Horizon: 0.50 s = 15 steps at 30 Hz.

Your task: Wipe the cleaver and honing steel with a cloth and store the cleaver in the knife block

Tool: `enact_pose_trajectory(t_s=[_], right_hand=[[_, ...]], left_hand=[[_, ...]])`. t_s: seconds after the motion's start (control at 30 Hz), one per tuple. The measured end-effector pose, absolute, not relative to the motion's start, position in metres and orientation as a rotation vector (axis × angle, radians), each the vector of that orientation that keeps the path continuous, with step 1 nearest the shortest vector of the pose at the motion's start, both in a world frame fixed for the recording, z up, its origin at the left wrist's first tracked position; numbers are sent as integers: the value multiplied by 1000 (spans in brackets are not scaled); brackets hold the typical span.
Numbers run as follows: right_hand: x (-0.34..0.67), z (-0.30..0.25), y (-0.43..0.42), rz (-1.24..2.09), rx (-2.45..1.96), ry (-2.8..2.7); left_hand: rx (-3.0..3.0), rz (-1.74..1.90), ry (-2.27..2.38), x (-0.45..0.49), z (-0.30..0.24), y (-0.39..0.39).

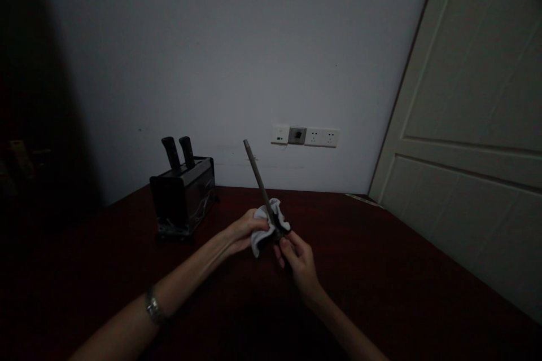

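A grey sharpening steel (256, 172) points up and to the left over the table, its long thin rod tilted. My right hand (300, 262) is closed around the dark handle end, which the fingers mostly hide. A whitish cloth (259, 241) is bunched around the lower part of the rod. My left hand (243, 232) grips this cloth, with the thumb pressed on top against the rod's base. Both hands are close together, just above the tabletop.
On the left of the dark red table (347, 237) stands a black knife block (182, 197) with two black knife handles (171, 152) sticking up. Behind is a pale wall with a row of sockets (322, 137). A white panelled door (466, 169) stands at the right.
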State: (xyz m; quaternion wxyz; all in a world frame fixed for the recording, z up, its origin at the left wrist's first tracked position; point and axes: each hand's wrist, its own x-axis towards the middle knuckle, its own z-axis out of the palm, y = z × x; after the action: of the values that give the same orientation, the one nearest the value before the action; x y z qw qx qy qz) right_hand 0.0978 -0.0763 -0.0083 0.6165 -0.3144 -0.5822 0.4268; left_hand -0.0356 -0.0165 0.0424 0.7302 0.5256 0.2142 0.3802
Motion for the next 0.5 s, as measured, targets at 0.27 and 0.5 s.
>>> enact_pose_trajectory(t_s=[0.27, 0.5], right_hand=[[96, -12, -80, 1329, -583, -1195], [99, -6, -82, 1440, -499, -1145]], left_hand=[[1260, 844, 545, -37, 45, -17], [1204, 846, 519, -38, 53, -20]])
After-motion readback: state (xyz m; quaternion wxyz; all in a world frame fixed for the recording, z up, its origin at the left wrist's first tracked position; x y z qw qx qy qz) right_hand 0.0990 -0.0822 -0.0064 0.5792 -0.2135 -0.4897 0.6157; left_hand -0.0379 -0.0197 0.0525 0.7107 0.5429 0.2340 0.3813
